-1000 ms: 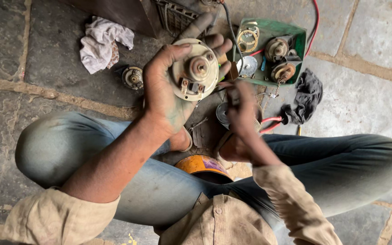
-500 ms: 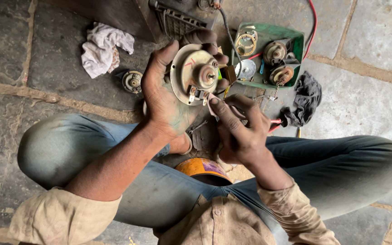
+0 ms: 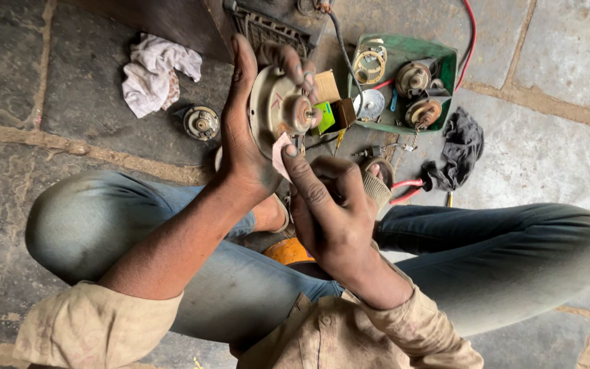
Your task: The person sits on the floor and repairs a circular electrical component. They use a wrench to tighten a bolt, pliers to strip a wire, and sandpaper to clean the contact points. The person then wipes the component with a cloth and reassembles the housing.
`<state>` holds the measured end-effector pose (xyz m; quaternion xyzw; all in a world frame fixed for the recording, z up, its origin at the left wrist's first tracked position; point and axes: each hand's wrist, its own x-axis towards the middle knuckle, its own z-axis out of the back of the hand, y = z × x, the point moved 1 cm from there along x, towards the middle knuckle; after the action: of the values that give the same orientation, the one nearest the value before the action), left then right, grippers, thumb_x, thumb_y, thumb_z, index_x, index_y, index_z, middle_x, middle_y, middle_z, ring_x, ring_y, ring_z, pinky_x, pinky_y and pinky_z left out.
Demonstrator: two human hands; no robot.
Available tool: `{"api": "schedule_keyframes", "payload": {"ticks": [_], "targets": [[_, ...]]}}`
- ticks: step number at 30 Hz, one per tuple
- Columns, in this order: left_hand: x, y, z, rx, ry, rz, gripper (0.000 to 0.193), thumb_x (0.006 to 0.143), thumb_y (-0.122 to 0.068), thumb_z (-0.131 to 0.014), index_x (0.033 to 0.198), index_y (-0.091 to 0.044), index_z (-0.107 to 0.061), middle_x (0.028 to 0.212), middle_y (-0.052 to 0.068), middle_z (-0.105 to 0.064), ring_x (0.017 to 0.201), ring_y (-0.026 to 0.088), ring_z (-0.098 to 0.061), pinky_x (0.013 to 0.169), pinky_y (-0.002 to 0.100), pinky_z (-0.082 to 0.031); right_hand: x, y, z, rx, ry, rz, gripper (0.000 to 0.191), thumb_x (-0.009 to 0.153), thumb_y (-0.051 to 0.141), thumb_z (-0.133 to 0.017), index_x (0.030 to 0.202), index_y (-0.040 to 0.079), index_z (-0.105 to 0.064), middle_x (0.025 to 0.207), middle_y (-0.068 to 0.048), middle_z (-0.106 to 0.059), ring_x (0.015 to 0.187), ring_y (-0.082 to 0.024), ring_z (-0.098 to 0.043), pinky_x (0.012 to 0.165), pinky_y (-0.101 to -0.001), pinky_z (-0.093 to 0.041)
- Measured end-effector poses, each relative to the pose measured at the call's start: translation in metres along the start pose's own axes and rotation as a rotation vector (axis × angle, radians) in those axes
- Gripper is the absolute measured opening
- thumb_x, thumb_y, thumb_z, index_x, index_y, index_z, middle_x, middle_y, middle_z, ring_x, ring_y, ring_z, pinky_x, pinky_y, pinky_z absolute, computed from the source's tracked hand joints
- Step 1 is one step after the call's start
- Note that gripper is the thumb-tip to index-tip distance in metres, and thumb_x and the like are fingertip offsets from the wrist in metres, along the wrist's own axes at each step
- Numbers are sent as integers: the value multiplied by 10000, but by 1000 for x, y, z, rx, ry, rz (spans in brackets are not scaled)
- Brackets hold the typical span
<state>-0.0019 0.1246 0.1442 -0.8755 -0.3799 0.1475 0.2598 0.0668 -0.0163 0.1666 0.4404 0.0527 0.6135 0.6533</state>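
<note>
My left hand (image 3: 250,130) grips a round metal motor end cover (image 3: 278,109), held up on edge with its hub and short shaft facing right. My right hand (image 3: 329,205) is just below it, with thumb and fingers pinching a small pale pink scrap (image 3: 281,156), perhaps sandpaper, against the cover's lower rim. I sit cross-legged in blue jeans on a stone floor, and both hands hover above my lap.
A green tray (image 3: 445,58) holding several motor parts lies ahead on the right. A dark rag (image 3: 460,140), red wires (image 3: 474,34), a white cloth (image 3: 150,74), a small round motor part (image 3: 201,123) and a dark grilled housing (image 3: 268,27) surround it.
My left hand has turned the cover from face-on to edge-on and raised it. My right hand has come up from my lap and pressed the pink scrap against the cover's rim.
</note>
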Motion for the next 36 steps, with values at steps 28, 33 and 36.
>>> {"api": "schedule_keyframes", "payload": {"ticks": [28, 33, 36], "targets": [[-17, 25, 3, 1047, -119, -649, 331, 1252, -295, -395, 1093, -27, -508, 872, 78, -557, 744, 142, -552, 715, 253, -480, 21, 11, 3, 453, -143, -439, 204, 1014, 0, -618, 1215, -39, -621, 964, -57, -618, 881, -99, -572, 800, -247, -479], [-19, 17, 6, 1006, -119, -560, 333, 1249, -299, -331, 1244, -18, -510, 846, 51, -545, 745, 106, -550, 727, 233, -478, 19, -2, 10, 637, -18, -539, 177, 1086, 50, -623, 1228, -54, -637, 978, -15, -633, 902, -55, -554, 809, -208, -470], [-5, 11, 9, 969, -163, -525, 362, 1237, -309, -313, 1282, -18, -525, 770, 26, -514, 673, 85, -524, 680, 227, -456, 7, 10, 6, 586, -26, -450, 158, 1103, 61, -617, 1216, -48, -637, 980, -9, -607, 897, -47, -553, 814, -182, -460]]}}
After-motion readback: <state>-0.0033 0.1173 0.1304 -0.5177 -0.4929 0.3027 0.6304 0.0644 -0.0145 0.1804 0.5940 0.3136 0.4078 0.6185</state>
